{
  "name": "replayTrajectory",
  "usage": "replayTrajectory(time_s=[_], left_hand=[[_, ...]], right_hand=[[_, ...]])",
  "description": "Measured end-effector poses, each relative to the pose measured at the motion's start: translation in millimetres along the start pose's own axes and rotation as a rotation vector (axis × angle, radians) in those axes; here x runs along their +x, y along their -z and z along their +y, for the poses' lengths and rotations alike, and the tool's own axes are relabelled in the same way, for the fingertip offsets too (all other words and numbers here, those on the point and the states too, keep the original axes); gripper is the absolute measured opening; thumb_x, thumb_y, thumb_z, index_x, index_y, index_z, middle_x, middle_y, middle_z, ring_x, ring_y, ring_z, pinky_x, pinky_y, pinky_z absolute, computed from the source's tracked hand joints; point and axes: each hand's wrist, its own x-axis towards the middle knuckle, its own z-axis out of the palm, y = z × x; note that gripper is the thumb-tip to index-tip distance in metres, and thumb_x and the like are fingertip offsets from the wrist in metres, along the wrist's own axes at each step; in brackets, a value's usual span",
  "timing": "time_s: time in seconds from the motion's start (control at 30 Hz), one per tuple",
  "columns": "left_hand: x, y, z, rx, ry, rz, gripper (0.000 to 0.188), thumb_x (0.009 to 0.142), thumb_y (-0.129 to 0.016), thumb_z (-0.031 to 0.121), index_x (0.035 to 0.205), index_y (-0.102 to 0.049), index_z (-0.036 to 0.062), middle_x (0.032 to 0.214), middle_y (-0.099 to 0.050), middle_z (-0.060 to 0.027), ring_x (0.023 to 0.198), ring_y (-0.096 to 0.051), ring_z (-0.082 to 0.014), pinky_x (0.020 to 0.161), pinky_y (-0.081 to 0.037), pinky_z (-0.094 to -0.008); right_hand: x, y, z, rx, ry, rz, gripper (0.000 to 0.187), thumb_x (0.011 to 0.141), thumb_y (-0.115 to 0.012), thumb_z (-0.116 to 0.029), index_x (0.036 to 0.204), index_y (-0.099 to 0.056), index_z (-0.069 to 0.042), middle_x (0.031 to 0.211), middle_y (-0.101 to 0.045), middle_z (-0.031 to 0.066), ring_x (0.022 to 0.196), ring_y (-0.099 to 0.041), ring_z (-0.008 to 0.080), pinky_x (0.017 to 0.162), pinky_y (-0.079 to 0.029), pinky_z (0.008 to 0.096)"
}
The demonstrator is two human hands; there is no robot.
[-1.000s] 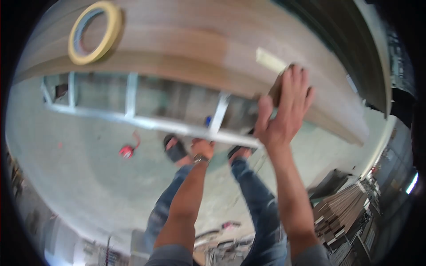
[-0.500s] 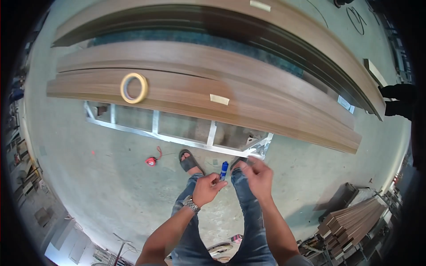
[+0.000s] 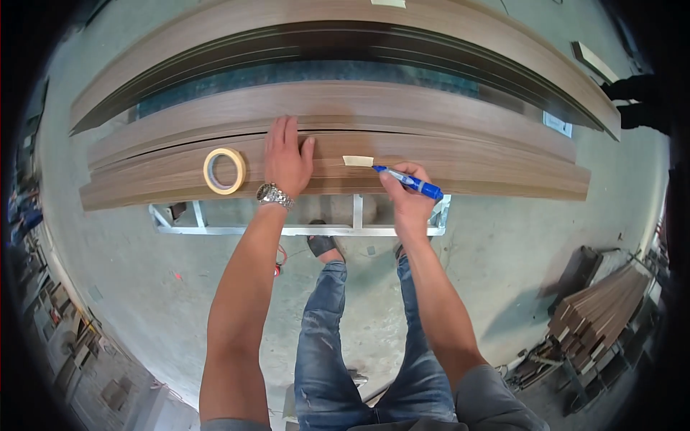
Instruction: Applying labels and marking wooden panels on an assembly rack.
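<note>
My left hand [image 3: 287, 161] lies flat with its fingers stretched out on the near brown wood-grain boards [image 3: 489, 167], pressing across the seam between two of them. A roll of masking tape [image 3: 241, 172] rests on the near board, just left of that hand. My right hand [image 3: 411, 210] grips a blue marker [image 3: 425, 187] like a pen. The marker's tip points left and is at the right end of a short cream tape strip [image 3: 358, 161] stuck on the board. Whether the tip touches the strip, I cannot tell.
A silvery metal frame [image 3: 287, 230] supports the boards. Beyond stands another long board [image 3: 215, 43] with its own tape strip [image 3: 389, 3]. Part of a red tape measure [image 3: 277, 271] shows beside my left forearm. Stacked brown planks [image 3: 596, 312] stand at right. A person's dark-clad legs [image 3: 632, 100] show far right.
Both hands have moved forward from above my legs to the boards. My left hand has let go of the marker and spread on the wood. The marker is now uncapped in my right hand.
</note>
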Motion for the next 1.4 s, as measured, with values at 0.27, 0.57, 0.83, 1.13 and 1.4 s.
replayTrajectory(time_s=[0.27, 0.57, 0.83, 1.13, 1.4], left_hand=[[-4.1, -26.6, -16.1, 0.209, -0.191, -0.029, 0.036, 0.091, -0.059, 0.024, 0.121, -0.059, 0.0050, 0.114, -0.059, -0.0144, 0.111, -0.052, -0.0344, 0.105, -0.035, -0.0506], [-2.8, -25.5, -19.9, 0.240, -0.194, -0.016, 0.035, 0.091, -0.059, 0.024, 0.120, -0.059, 0.0046, 0.113, -0.059, -0.0141, 0.110, -0.052, -0.0346, 0.105, -0.035, -0.0508], [-2.8, -26.0, -18.9, 0.245, -0.200, -0.017, 0.034, 0.091, -0.059, 0.024, 0.119, -0.060, 0.0043, 0.113, -0.060, -0.0143, 0.110, -0.052, -0.0352, 0.104, -0.035, -0.0508], [-2.6, -28.4, -19.1, 0.249, -0.195, -0.021, 0.038, 0.090, -0.061, 0.028, 0.119, -0.060, 0.0040, 0.113, -0.060, -0.0145, 0.110, -0.052, -0.0345, 0.108, -0.033, -0.0518], [-3.1, -28.4, -19.3, 0.236, -0.194, -0.016, 0.038, 0.090, -0.061, 0.028, 0.119, -0.060, 0.0040, 0.113, -0.060, -0.0147, 0.110, -0.052, -0.0350, 0.108, -0.033, -0.0520]], right_hand=[[16.2, -27.8, 62.1, 0.046, 0.085, 0.067, 0.022, 0.086, -0.076, -0.002, 0.105, -0.066, 0.001, 0.084, -0.067, 0.0022, 0.071, -0.060, 0.0056, 0.061, -0.046, 0.0193], [11.6, -36.5, 70.4, -0.248, 0.296, 0.068, 0.017, 0.083, -0.080, -0.005, 0.096, -0.069, 0.001, 0.080, -0.066, -0.0018, 0.066, -0.054, 0.0025, 0.058, -0.043, 0.0184], [12.6, -39.0, 68.0, -0.332, 0.354, 0.091, 0.013, 0.083, -0.080, -0.005, 0.091, -0.071, 0.000, 0.078, -0.066, 0.0000, 0.063, -0.053, 0.0038, 0.056, -0.042, 0.0194], [13.5, -36.3, 71.5, -0.252, 0.366, 0.151, 0.017, 0.083, -0.081, -0.008, 0.094, -0.070, 0.000, 0.078, -0.066, -0.0001, 0.065, -0.053, 0.0045, 0.059, -0.043, 0.0197], [13.2, -36.5, 70.1, -0.367, 0.428, 0.168, 0.017, 0.083, -0.081, -0.008, 0.094, -0.070, -0.001, 0.075, -0.065, -0.0007, 0.065, -0.053, 0.0039, 0.058, -0.043, 0.0196]])
